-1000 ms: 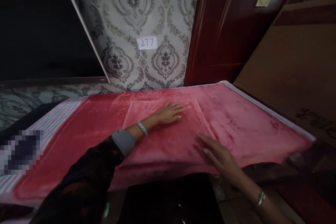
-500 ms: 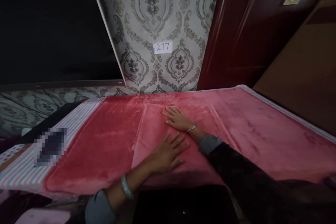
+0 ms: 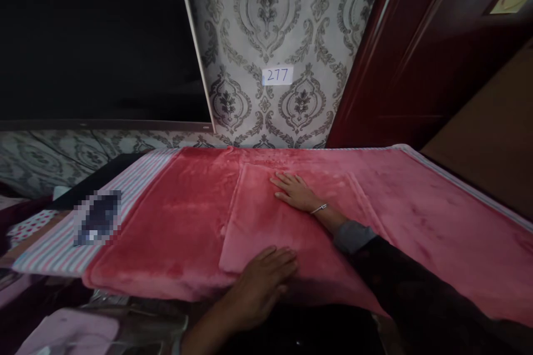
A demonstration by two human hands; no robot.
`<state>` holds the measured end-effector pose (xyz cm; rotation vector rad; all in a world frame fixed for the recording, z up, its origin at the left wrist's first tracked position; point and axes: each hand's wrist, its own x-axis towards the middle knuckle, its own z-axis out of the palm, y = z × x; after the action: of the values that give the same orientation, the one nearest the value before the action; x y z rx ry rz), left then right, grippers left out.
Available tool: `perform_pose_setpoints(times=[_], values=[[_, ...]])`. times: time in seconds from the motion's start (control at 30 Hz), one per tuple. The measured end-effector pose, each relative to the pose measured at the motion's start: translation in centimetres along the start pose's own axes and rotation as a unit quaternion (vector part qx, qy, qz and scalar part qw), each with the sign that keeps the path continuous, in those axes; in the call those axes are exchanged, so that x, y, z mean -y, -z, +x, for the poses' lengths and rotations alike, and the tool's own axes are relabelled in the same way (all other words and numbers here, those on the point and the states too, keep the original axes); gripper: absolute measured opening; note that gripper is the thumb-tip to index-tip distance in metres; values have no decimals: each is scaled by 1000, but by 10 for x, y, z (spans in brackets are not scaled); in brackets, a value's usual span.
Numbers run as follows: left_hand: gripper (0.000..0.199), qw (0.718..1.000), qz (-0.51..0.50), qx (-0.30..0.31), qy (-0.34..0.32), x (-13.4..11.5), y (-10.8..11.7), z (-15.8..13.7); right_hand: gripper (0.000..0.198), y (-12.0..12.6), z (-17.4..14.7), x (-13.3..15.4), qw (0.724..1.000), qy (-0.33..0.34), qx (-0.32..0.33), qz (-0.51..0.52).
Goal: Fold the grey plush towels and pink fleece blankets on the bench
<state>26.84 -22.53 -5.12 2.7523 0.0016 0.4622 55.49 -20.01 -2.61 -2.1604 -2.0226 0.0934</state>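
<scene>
A folded piece of pink plush fabric (image 3: 256,222) lies flat on a larger red-pink plush blanket (image 3: 175,216) that covers the table. My right hand (image 3: 296,192) rests palm down on the folded fabric towards its far side, fingers spread, a thin bracelet at the wrist. Nearer to me, my left hand (image 3: 266,283) is at the fabric's front edge. Its fingers are stretched out and hold nothing; whether the palm presses on the fabric I cannot tell.
A striped cloth (image 3: 54,247) shows under the blanket at the left, with a blurred dark object (image 3: 100,219) on it. Behind are a large television (image 3: 104,44) and a dark red door (image 3: 400,66). A pink stool-like seat (image 3: 73,330) stands at lower left.
My left hand has drawn back towards me, from the middle of the folded fabric to its front edge. My right hand stays on about the same spot. The view has shifted left.
</scene>
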Motion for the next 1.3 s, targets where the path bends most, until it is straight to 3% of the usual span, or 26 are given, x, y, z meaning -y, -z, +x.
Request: perform_pose_setpoints(times=[0.1,0.2,0.37,0.57,0.77,0.93,1.07,1.2,1.3], values=[[53,998,31,-56,23,15,11,10,57,16,18,22,1000,17,-9,9],[55,991,91,-57,84,27,17,26,57,25,46,49,998,67,-18,5],[73,974,142,-56,166,34,0,21,56,-1,76,66,995,94,20,-9],[77,963,194,-95,159,33,-25,-18,59,-27,77,56,995,102,3,18],[80,947,249,-131,156,31,-34,-41,60,-25,76,57,995,97,-8,22],[81,940,268,-164,137,30,-34,-41,59,-14,77,61,996,86,-3,39],[79,941,252,-185,133,30,-32,-42,60,5,52,63,993,99,26,56],[61,946,209,-222,115,46,-20,-54,63,7,-15,70,985,156,33,60],[41,944,174,-258,113,65,4,-43,71,-3,-69,80,979,181,28,84]])
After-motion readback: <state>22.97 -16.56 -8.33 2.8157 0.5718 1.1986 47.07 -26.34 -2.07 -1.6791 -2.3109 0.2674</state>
